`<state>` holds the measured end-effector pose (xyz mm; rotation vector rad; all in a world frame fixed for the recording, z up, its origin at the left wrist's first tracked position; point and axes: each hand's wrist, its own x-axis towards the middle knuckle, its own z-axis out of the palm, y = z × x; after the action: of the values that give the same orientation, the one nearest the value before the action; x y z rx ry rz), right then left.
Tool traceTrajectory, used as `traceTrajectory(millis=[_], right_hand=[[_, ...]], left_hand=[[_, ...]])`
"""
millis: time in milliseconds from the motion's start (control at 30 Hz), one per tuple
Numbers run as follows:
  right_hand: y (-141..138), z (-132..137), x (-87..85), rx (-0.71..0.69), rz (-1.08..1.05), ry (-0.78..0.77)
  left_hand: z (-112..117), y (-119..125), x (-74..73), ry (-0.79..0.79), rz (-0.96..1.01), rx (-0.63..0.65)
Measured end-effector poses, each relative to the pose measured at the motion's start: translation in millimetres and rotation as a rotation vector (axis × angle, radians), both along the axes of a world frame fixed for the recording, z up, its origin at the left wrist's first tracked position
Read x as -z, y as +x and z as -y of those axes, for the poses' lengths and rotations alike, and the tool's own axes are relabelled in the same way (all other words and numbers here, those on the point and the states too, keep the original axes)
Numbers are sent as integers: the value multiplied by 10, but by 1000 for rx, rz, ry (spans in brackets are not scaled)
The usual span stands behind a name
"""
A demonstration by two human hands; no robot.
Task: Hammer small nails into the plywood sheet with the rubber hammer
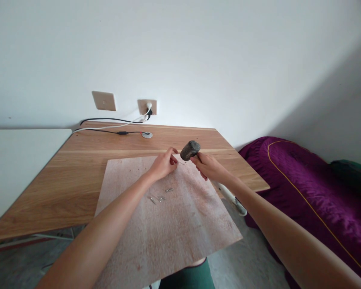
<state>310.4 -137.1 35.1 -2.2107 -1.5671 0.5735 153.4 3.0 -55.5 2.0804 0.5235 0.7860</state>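
Note:
My right hand (207, 165) grips a dark grey stone (190, 149), raised a little above a pale plywood sheet (174, 224). My left hand (164, 163) pinches a thin nail (181, 162) and holds it against the sheet, just left of the stone. Three loose nails (160, 196) lie on the sheet beside my left forearm. The plywood rests on a wooden table (78, 176) and overhangs its near edge.
A wall socket (147, 106) with a white plug, black and white cables (108, 125) and a round metal grommet (147, 135) are at the table's back. A purple bedspread (313, 192) is at the right. A white surface (15, 160) adjoins the table's left.

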Motion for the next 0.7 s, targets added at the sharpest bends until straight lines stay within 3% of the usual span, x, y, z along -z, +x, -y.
traceTrajectory(millis=[400,533,700], right_hand=[[-72,-7,118,-141,275,82],[12,39,118,-103,286,85],[-10,182,166,-163,263,27]], left_hand=[[-4,9,18,45,-42,-31],[-23,17,45,46,-32,-30],[-19,9,44,14,-10,-36]])
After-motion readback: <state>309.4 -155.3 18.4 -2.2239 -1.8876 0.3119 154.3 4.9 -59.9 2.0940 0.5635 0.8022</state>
